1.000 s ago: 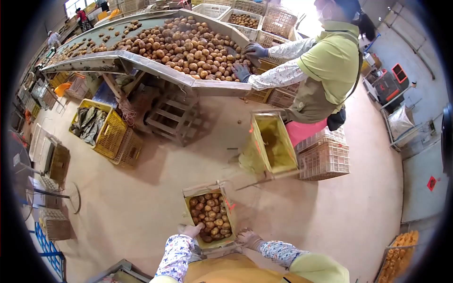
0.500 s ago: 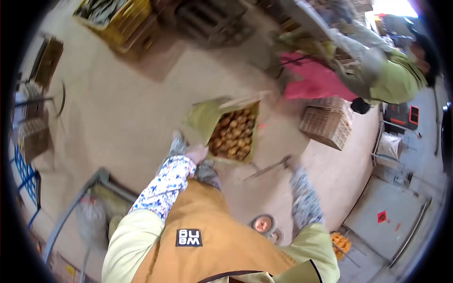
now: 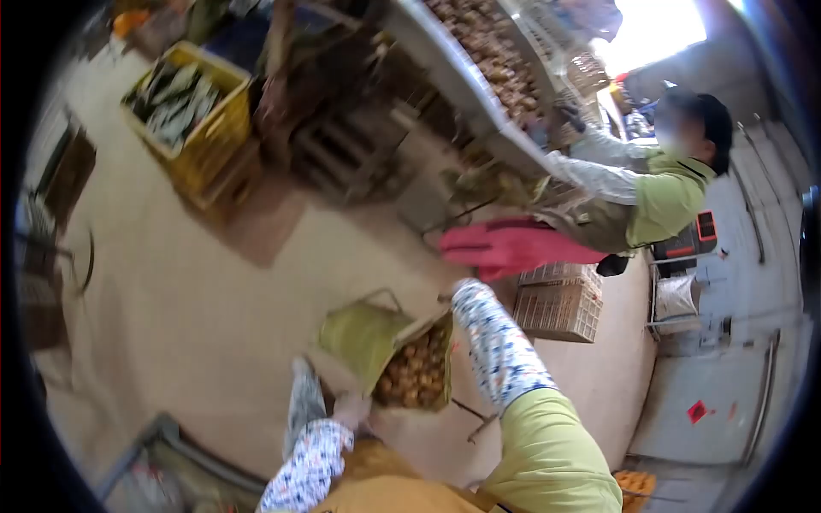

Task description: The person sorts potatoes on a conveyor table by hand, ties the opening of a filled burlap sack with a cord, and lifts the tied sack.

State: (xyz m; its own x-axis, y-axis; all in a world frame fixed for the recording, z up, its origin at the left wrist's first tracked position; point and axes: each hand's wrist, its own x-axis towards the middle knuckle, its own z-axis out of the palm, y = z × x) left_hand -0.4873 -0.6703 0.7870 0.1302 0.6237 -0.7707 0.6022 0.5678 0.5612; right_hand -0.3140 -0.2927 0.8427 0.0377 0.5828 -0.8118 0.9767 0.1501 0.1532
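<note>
An open yellow-green sack (image 3: 363, 338) stands on the floor in front of me, filled with small brown round pieces (image 3: 415, 372) whose kind I cannot make out. My left hand (image 3: 349, 410) is closed at the near left edge of its mouth, somewhat blurred. Stretched forward, my right hand (image 3: 448, 297) is at the far right corner of the sack's rim; its fingers are too small and smeared to read. Thin metal rods (image 3: 475, 415) stick out beside the sack.
A co-worker (image 3: 676, 184) stands at a long sorting table (image 3: 479, 98) heaped with brown produce. Beneath the pink cloth (image 3: 513, 244) are plastic crates (image 3: 560, 308). A yellow crate (image 3: 184, 162) stands at left, and a metal frame (image 3: 171, 432) is close by my left.
My right hand has swung from beside the rod up to the sack's far rim. My left hand stays at the near edge. The view has tilted upward, showing more of the table.
</note>
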